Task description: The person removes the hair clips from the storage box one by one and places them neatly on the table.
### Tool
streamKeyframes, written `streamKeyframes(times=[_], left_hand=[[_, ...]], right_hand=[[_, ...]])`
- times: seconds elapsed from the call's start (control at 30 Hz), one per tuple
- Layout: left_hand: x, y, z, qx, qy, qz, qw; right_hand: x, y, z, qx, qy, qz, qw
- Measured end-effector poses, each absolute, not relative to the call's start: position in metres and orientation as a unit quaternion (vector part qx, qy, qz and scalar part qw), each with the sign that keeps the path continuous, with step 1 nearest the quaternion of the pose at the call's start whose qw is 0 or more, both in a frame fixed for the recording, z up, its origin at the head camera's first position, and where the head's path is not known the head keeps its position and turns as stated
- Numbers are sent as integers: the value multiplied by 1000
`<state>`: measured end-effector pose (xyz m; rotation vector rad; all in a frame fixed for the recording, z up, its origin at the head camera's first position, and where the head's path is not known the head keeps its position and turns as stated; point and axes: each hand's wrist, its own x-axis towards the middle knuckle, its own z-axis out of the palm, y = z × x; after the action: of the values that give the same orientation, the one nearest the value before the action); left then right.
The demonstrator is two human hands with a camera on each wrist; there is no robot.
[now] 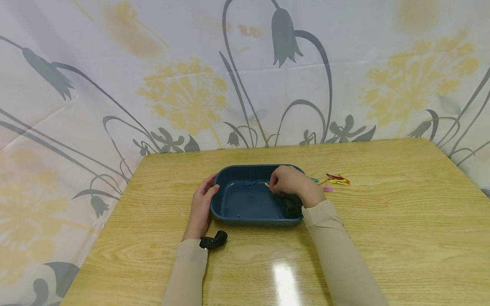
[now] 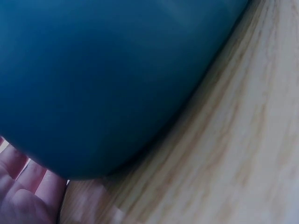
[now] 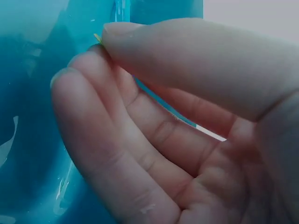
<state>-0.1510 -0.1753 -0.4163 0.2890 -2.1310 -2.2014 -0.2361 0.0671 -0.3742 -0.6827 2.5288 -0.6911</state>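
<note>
A dark blue rectangular basin (image 1: 249,222) with rounded corners stands on the wooden table. My left hand (image 1: 200,202) holds its left side, the thumb at the rim; in the left wrist view, the fingers (image 2: 30,179) lie against the outer wall. Over the basin's right part, my right hand (image 1: 292,182) pinches a small yellow hair clip (image 1: 267,185) between thumb and fingertips. Only the tip of that clip (image 3: 97,38) shows in the right wrist view. Inside the basin lie a blue clip (image 1: 250,183) and a tiny light piece (image 1: 239,216), too small to make out.
Several coloured clips, among them a yellow one (image 1: 338,182), a purple one (image 1: 328,189) and a green one (image 1: 314,180), lie on the table right of the basin. Behind the table (image 1: 402,221) hangs a flower-patterned curtain (image 1: 252,97).
</note>
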Motion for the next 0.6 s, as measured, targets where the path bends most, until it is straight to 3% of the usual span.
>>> streamKeyframes(times=[0.6], left_hand=[[-159, -180, -432, 88, -690, -718, 41]], right_hand=[[-232, 75, -360, -247, 903, -286, 206]])
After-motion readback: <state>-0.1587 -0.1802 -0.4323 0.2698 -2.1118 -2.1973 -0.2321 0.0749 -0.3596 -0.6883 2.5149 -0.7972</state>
